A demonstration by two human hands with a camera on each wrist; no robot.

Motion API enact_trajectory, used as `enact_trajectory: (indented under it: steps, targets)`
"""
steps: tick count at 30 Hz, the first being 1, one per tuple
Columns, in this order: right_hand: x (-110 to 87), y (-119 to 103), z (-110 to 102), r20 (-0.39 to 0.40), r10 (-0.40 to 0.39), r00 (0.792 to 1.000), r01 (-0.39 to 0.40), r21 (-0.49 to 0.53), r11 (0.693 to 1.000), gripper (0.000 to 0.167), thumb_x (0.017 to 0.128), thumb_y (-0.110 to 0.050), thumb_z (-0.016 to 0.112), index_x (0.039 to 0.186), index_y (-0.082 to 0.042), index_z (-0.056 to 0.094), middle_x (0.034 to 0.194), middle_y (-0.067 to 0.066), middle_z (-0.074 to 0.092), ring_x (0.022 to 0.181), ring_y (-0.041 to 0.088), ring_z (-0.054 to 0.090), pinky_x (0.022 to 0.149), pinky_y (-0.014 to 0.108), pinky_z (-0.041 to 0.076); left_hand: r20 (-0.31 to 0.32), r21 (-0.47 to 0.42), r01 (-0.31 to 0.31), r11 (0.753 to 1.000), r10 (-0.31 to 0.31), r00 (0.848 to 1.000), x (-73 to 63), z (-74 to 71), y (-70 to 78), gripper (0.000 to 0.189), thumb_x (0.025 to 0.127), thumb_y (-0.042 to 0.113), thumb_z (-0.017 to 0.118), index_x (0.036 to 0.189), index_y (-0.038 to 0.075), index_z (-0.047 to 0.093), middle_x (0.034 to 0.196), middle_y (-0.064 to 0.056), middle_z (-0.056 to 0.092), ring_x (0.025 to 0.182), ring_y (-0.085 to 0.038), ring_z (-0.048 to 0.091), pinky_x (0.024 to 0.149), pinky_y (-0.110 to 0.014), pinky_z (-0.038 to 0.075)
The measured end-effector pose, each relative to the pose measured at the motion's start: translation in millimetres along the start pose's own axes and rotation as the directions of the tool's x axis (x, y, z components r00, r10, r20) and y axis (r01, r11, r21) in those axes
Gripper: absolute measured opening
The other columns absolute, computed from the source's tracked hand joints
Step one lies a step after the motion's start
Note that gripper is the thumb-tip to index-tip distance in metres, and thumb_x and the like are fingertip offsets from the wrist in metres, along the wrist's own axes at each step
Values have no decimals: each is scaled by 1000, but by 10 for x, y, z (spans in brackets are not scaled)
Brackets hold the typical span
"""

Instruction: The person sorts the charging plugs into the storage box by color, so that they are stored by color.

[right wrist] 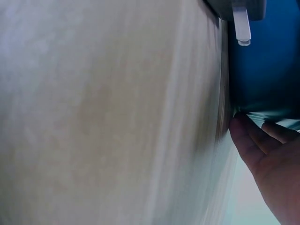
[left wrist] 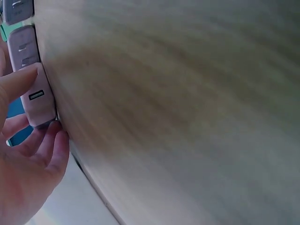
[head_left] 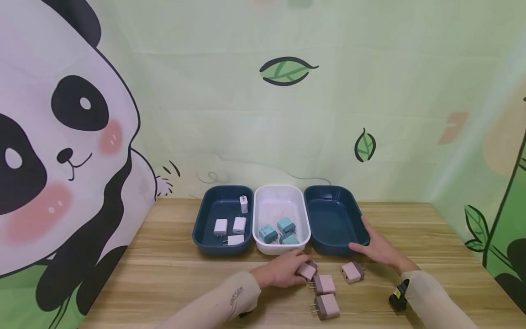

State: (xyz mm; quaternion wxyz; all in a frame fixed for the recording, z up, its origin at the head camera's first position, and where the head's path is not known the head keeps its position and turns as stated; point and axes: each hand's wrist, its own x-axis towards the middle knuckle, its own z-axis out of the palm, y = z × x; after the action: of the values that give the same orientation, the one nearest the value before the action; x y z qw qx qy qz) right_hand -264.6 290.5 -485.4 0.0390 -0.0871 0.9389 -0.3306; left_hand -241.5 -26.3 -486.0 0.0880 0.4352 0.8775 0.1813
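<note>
My left hand (head_left: 283,269) pinches a pink USB charger plug (head_left: 307,270) low over the table, just in front of the white tray (head_left: 263,246). In the left wrist view the thumb lies along the charger (left wrist: 40,103) near its USB slot, with the fingers around its other end. My right hand (head_left: 380,246) spreads around the front right corner of the right-hand dark blue tray (head_left: 334,214), fingertips at its side and thumb at its front. Loose pink chargers lie close by: one (head_left: 324,284) beside the held one, another (head_left: 327,306) nearer me, a third (head_left: 352,272) below the blue tray.
Three trays stand side by side near the backdrop. Several white chargers (head_left: 239,225) lie in the left dark blue tray (head_left: 197,233). Teal chargers (head_left: 268,233) sit in the front of the white one. A printed panda cloth (head_left: 213,114) hangs behind the wooden table (head_left: 164,260).
</note>
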Motion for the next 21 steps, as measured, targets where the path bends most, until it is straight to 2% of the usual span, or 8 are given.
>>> enact_trajectory:
  steps: [9,15,21]
  targets:
    - [-11,-12,12,9,7,1000,-8,10,1000,105,86,-46,65,150,0,-4,149,35,10,131,55,21,100,66,23,-27,51,13,999,-11,1000,-17,22,19,55,86,28,71,132,6,52,122,-6,52,102,-10,50,89,-20,41]
    - [-6,-16,-3,8,-8,1000,8,13,1000,104,86,-45,66,149,1,-3,149,36,10,131,55,20,101,66,23,-61,-14,32,999,-32,998,-57,9,4,46,87,29,70,124,9,54,115,-2,53,97,-7,50,86,-19,43]
    - [-2,-23,-13,14,-9,1000,9,7,1000,105,86,-46,65,149,2,-4,148,36,10,131,55,20,101,66,23,-52,-56,61,997,-64,997,-104,-109,43,43,88,32,68,121,12,53,112,1,53,93,-6,50,83,-19,44]
